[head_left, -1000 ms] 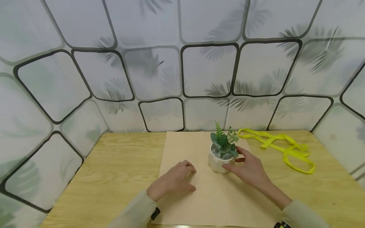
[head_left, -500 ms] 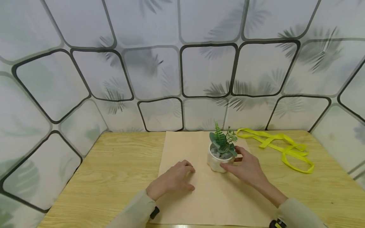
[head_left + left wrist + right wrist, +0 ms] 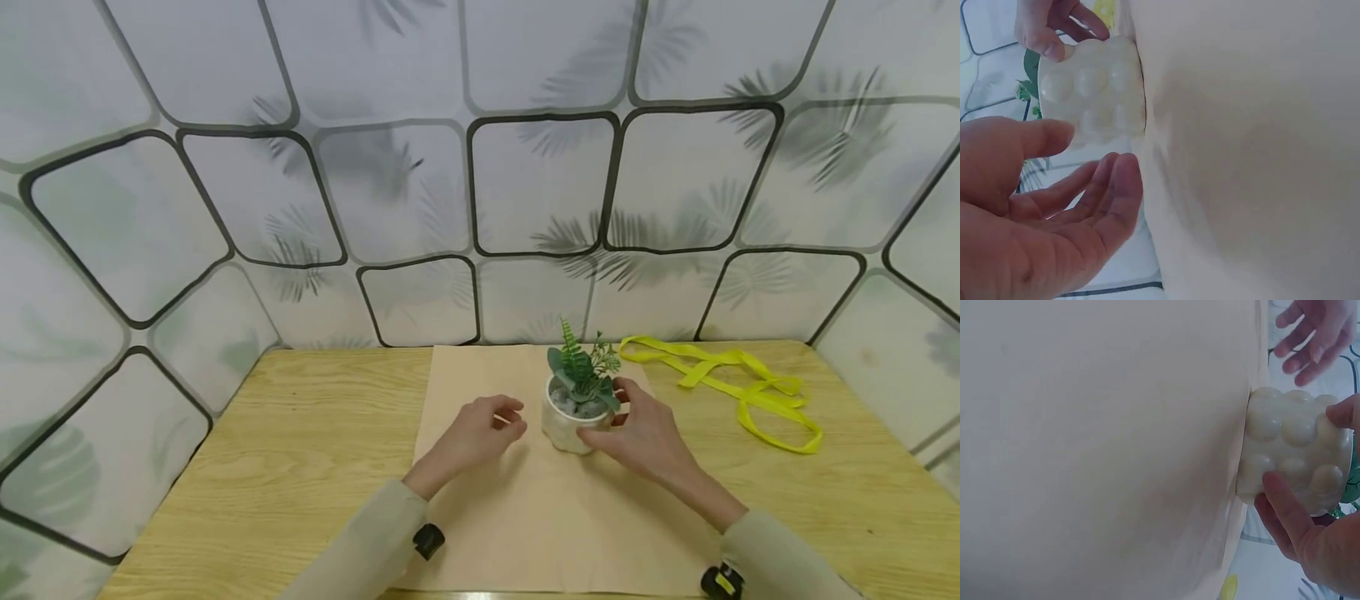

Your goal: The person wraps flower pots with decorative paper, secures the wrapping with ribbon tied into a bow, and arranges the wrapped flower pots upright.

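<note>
A potted plant (image 3: 574,425) with green artificial-looking leaves and grey gravel stands upright on a sheet of brown paper (image 3: 525,525). Its cream pot (image 3: 1291,447) has rounded bumps. My right hand (image 3: 651,437) holds the pot from its right side, thumb at the front and fingers round the side. My left hand (image 3: 480,433) hovers left of the pot, holding nothing. In the left wrist view the left hand's thumb and fingers (image 3: 1124,187) are parted, close to the pot.
A loose yellow ribbon (image 3: 772,400) lies tangled on the wooden table (image 3: 322,467), to the right of the paper. Behind the table hangs a patterned backdrop (image 3: 547,183) with dark outlines and leaf prints.
My left hand has moved up and right, closer to the pot. The right hand keeps its hold on the pot, which stays in place on the paper.
</note>
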Available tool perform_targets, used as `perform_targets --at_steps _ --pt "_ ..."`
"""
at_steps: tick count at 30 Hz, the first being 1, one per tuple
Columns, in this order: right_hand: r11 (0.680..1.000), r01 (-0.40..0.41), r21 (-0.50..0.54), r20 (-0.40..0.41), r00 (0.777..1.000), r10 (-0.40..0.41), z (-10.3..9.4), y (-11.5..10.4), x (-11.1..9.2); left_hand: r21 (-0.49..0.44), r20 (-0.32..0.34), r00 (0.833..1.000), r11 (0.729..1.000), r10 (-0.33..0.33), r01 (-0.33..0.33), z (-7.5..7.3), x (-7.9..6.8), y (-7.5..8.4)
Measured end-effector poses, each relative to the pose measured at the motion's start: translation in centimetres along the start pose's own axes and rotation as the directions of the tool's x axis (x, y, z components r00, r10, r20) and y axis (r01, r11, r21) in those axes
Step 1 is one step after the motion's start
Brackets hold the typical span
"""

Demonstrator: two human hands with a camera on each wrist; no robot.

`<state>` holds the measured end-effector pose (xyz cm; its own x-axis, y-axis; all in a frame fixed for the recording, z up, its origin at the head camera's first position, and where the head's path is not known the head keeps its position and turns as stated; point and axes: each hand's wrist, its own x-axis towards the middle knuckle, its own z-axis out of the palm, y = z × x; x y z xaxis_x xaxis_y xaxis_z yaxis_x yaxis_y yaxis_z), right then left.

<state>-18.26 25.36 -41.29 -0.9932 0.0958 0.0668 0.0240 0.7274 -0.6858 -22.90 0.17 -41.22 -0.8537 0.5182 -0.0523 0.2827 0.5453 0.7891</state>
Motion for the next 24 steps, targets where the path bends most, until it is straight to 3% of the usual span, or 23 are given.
perform_targets --at_steps 6,12,18,24 --pt "1.0 0.016 0.017 0.011 1.0 -0.016 0.0 0.1 0.1 -0.141 0.005 1.0 0.99 -0.011 0.012 1.1 1.2 0.6" --pt "0.998 0.04 0.053 0.032 0.999 -0.042 0.4 0.1 0.2 -0.117 -0.04 0.999 0.993 0.019 -0.024 1.1 1.2 1.0" --pt "0.998 0.069 -0.013 0.0 0.998 -0.069 1.2 -0.3 0.5 -0.13 -0.016 1.0 0.991 0.023 -0.025 1.0 1.3 1.0" --pt "0.999 0.036 -0.011 -0.035 0.999 -0.036 1.9 -0.5 0.9 -0.159 0.007 1.0 0.987 0.0 0.001 1.2 1.4 1.0"
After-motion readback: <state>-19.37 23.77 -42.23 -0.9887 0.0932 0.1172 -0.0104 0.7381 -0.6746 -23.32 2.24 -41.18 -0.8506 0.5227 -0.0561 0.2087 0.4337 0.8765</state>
